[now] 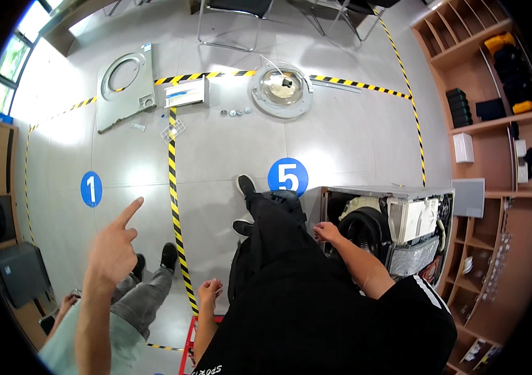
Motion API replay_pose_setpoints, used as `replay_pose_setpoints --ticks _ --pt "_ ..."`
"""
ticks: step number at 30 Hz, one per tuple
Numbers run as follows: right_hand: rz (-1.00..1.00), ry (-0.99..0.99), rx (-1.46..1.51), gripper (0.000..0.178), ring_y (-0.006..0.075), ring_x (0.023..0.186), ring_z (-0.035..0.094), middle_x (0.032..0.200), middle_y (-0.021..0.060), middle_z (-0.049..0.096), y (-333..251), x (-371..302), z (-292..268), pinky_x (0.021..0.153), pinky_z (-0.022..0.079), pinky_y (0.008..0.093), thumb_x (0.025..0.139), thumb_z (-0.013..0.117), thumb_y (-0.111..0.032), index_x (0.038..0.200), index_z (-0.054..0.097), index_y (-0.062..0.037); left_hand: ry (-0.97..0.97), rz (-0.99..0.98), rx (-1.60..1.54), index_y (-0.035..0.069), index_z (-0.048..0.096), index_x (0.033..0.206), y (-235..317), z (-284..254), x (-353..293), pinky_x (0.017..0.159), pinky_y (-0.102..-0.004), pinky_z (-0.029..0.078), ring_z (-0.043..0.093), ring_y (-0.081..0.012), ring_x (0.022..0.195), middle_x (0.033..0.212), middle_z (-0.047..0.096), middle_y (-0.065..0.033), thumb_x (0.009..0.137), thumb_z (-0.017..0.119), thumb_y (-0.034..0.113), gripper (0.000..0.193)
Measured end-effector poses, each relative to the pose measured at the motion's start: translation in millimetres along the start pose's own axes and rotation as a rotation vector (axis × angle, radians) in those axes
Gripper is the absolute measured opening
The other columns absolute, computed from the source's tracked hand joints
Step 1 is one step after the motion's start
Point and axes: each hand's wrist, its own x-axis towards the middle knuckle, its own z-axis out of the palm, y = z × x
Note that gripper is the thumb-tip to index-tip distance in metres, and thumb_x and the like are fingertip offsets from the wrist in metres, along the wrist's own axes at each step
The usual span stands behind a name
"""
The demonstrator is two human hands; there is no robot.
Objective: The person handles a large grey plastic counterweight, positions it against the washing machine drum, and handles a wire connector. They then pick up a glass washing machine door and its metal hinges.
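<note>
My left hand (209, 295) hangs low beside my body with its fingers curled together; whatever they hold, if anything, is too small to name. My right hand (326, 232) is at the near-left edge of an opened washing machine (386, 192), its fingers bent together; what is in them is hidden. Inside the machine show a black round rubber gasket (362, 229), a white plastic box (412, 220) and a silvery wrapped part (413, 256). To my left, another person's hand (115, 253) points forward with the index finger stretched out, apart from mine.
On the floor ahead lie a grey front panel (110, 100) with a round hole, a white drawer (186, 94), a round glass door (280, 89) and several small round parts (235, 113). A red frame (188, 350) stands low left; wooden shelves (460, 50) line the right.
</note>
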Motion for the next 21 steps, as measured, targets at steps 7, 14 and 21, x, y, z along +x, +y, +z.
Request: replay_pose_setpoints --ticks 7,14,21 --pt "-0.04 -0.014 0.023 0.029 0.0164 0.069 0.063 0.082 0.0099 0.063 -23 2 8 0.053 0.047 0.0269 0.084 0.055 -0.023 0.1 0.057 0.0009 0.012 0.029 0.116 0.005 0.052 0.085 41 -7 29 0.065 -0.0312 0.048 0.061 -0.0188 0.075 0.083 0.062 -0.0071 0.084 0.057 0.017 0.013" --pt "0.057 -0.065 0.086 0.027 0.0152 0.068 0.062 0.08 0.0075 0.063 -66 41 -12 0.056 0.049 0.0269 0.084 0.055 -0.021 0.1 0.058 -0.0005 0.061 0.071 0.037 0.004 0.054 0.093 109 16 25 0.062 -0.0278 0.049 0.062 -0.0172 0.077 0.087 0.061 -0.0075 0.086 0.052 0.016 0.015" --pt "0.039 -0.035 0.475 0.03 0.0152 0.071 0.061 0.088 0.0072 0.059 -124 87 -56 0.061 0.049 0.0269 0.086 0.054 -0.023 0.107 0.053 -0.0025 0.063 0.053 0.263 0.003 0.055 0.09 202 66 61 0.059 -0.0256 0.048 0.06 -0.0148 0.069 0.077 0.06 -0.0065 0.084 0.052 0.021 0.019"
